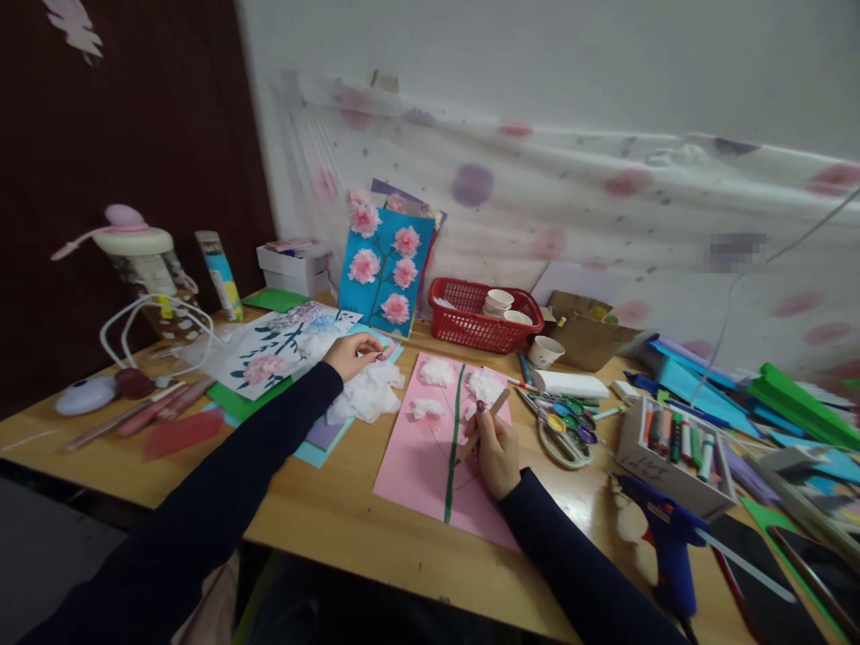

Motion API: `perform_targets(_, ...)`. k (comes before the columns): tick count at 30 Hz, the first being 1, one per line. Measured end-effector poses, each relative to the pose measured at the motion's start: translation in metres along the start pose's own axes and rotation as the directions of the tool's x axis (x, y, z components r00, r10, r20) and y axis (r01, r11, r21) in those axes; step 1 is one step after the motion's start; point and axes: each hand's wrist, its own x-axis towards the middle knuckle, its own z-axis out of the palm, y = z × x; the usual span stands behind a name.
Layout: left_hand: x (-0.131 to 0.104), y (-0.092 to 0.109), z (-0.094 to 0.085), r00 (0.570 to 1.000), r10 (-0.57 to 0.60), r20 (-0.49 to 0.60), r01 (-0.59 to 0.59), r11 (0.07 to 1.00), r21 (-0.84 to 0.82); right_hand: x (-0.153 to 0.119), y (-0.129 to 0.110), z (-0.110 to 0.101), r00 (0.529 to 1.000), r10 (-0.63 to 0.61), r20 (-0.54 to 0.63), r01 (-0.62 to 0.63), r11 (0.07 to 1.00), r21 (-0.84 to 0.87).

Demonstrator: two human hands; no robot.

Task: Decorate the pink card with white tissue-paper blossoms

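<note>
My right hand (498, 452) grips a wooden craft stick (501, 401) over the right half of a pink sheet (411, 466). Down the sheet runs a green stem (454, 448), with white tissue puffs (436, 372) on both sides of it. To the left, my left hand (355, 355) hovers at a heap of crumpled white tissue (369, 394). Its fingertips are pinched together; whatever lies between them is too small to make out. Behind stands a blue card (356, 291) with several pink paper flowers.
A red basket (463, 331) holds paper cups, with another paper cup (546, 351) beside it. Scissors (564, 443), a marker box (662, 466) and a blue glue gun (665, 537) lie right. A lidded tumbler (144, 269) and a flower picture (259, 345) are left.
</note>
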Motion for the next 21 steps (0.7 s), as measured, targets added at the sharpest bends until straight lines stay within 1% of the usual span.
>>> perform_targets(2,-0.001,0.001,0.001,1.000,-0.004,0.030,0.004,1.000,0.012,0.000,0.001,-0.001,1.000,-0.011,0.005,0.011,1.000,0.002)
perform_targets(6,-0.003,-0.002,0.009,0.996,0.007,0.094,-0.029,0.973,0.231,0.000,0.002,-0.001,1.000,-0.010,0.015,0.010,1.000,-0.005)
perform_targets(9,-0.004,-0.004,0.014,0.997,-0.005,0.078,-0.023,0.936,0.352,-0.001,0.001,-0.002,1.000,-0.017,0.018,0.018,1.000,-0.019)
perform_targets(12,-0.005,-0.003,0.014,0.997,-0.007,0.074,-0.025,0.908,0.417,-0.002,0.002,-0.002,0.999,-0.033,0.022,0.034,0.999,-0.032)
perform_targets(14,-0.006,0.000,0.013,0.997,-0.006,0.079,-0.029,0.905,0.425,-0.002,0.004,-0.002,0.999,-0.037,0.029,0.038,0.999,-0.033)
perform_targets(19,-0.007,0.009,0.009,0.999,-0.003,0.043,-0.014,0.923,0.386,-0.002,0.008,-0.003,0.999,-0.027,0.044,0.028,0.999,-0.018)
perform_targets(21,-0.008,0.010,0.010,0.998,0.005,0.055,-0.025,0.931,0.364,-0.003,0.008,-0.002,0.999,-0.028,0.046,0.029,1.000,-0.010)
